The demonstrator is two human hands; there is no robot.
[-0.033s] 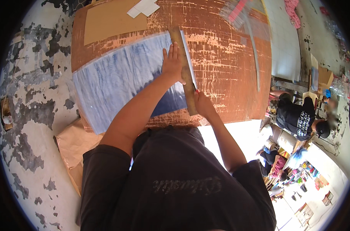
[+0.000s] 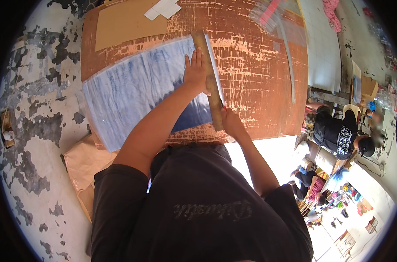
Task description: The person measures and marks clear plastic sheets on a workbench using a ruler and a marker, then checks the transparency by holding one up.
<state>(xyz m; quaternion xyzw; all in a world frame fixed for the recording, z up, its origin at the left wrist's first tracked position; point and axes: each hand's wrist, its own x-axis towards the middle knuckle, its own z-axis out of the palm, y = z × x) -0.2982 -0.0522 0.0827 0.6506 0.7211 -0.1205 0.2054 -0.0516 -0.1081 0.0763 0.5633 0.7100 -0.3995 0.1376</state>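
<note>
On a worn brown tabletop [image 2: 259, 83] lies a blue-and-white streaked sheet [image 2: 133, 83] with a clear, glossy margin. Across its right part runs a brown straightedge [image 2: 216, 114], pointing away from me. A narrow strip of the sheet shows beyond its right side. My left hand [image 2: 195, 76] is flat, fingers stretched out, pressing on the straightedge and the sheet beside it. Close to the straightedge's near end, my right hand [image 2: 233, 124] is closed around a small red cutter [image 2: 224, 107]. Most of the cutter is hidden by the fingers, with its tip against the straightedge's right edge.
Tan cardboard [image 2: 128, 28] and white paper pieces [image 2: 162, 8] lie at the far left. Clear plastic with a red strip [image 2: 268, 13] and a long thin strip [image 2: 289, 65] lie to the right. A peeling wall [image 2: 41, 131] stands left. Two people [image 2: 334, 133] sit at right.
My right hand has slid slightly toward me along the straightedge with the cutter. My left hand, the straightedge and the sheet have stayed in place.
</note>
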